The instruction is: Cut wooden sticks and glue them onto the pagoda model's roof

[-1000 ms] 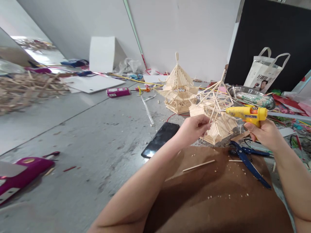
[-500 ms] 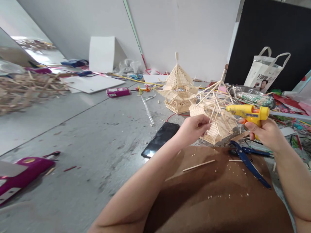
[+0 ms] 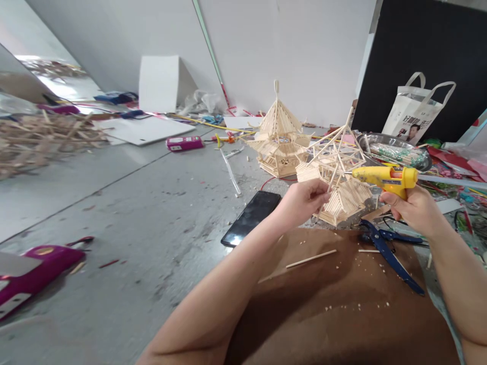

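My left hand [image 3: 302, 202] pinches a thin stick on an unfinished pavilion model of wooden sticks [image 3: 337, 175], which it holds tilted above the floor. My right hand [image 3: 413, 208] grips a yellow hot glue gun [image 3: 384, 178], its nozzle pointing left and touching the model's frame. A finished stick pagoda [image 3: 279, 136] stands on the floor just behind. Blue pliers [image 3: 384, 248] and a loose stick [image 3: 311, 259] lie on the brown board [image 3: 335, 309] in front of me.
A black phone [image 3: 251, 218] lies left of my left wrist. A metal bowl of sticks [image 3: 395, 151] and a white tote bag [image 3: 416, 111] sit at the right. A stick pile [image 3: 41, 139], white boards [image 3: 146, 129] and magenta items [image 3: 34, 268] lie on the grey floor.
The glue gun dipped slightly and its nozzle moved left onto the model's frame. My left hand and the model stayed put.
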A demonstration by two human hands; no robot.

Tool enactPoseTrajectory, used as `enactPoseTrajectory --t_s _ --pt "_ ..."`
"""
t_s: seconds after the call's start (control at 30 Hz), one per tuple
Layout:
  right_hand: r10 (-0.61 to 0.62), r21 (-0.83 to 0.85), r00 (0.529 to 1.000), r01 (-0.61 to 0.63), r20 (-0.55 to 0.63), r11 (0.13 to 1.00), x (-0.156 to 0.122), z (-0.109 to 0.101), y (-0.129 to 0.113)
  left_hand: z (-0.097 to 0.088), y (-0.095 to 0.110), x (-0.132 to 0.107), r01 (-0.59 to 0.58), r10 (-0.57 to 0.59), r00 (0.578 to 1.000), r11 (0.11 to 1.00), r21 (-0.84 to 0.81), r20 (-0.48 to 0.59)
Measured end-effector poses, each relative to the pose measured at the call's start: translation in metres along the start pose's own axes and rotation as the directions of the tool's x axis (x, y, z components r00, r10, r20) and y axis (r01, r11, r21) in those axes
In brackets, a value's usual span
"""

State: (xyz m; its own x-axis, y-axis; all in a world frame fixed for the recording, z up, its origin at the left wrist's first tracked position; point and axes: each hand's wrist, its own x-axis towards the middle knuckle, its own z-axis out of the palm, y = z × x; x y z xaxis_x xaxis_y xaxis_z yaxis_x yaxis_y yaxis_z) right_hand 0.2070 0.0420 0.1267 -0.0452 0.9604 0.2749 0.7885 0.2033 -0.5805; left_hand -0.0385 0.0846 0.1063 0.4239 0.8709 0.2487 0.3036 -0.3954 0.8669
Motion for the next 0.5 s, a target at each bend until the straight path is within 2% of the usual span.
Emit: enactPoseTrajectory --t_s 0.3,0.5 --pt "0.015 0.021 1.0 -0.015 -0.004 1.0 -0.0004 -0.0008 -0.0012 -0.0011 0.0 -0.0001 -0.007 0.007 1.0 1.0 0.012 0.005" --pt "0.022 0.061 1.0 -0.022 0.008 0.998 -0.0001 -0.0017 0.007 -0.0013 0.0003 -0.0007 0.009 -0.009 1.0 0.999 0.035 -0.003"
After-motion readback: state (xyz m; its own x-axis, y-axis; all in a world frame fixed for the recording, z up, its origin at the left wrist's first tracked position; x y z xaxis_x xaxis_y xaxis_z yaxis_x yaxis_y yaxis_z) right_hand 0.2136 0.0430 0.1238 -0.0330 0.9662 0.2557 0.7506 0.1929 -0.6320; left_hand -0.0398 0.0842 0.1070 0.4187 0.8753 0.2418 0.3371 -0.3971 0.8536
